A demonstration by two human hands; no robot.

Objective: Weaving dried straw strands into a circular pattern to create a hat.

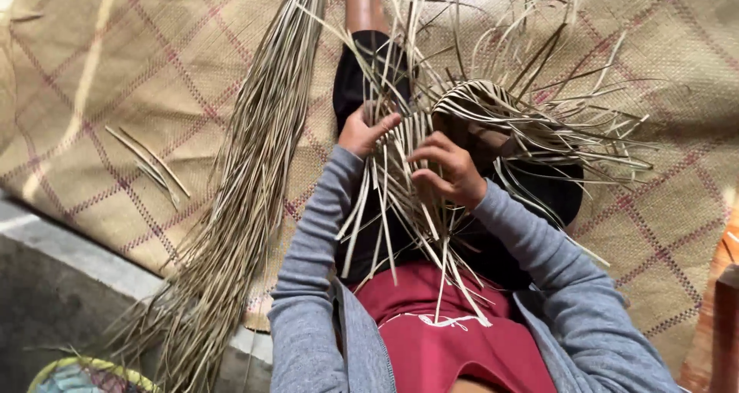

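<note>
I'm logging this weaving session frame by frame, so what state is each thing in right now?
Left hand: closed on pale strips at the weave's edge.
Right hand: fingers curled, pinching strips.
Woven piece: partly woven, loose strip ends splaying outward.
Bundle of long strips: unwoven, lying on the mat.
Woven floor mat: spread flat.
Few loose strips: lying apart on the mat.

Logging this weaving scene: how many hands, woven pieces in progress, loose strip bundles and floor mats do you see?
Hands: 2, left hand and right hand
Woven piece: 1
Strip bundle: 1
Floor mat: 1
Total: 5
</note>
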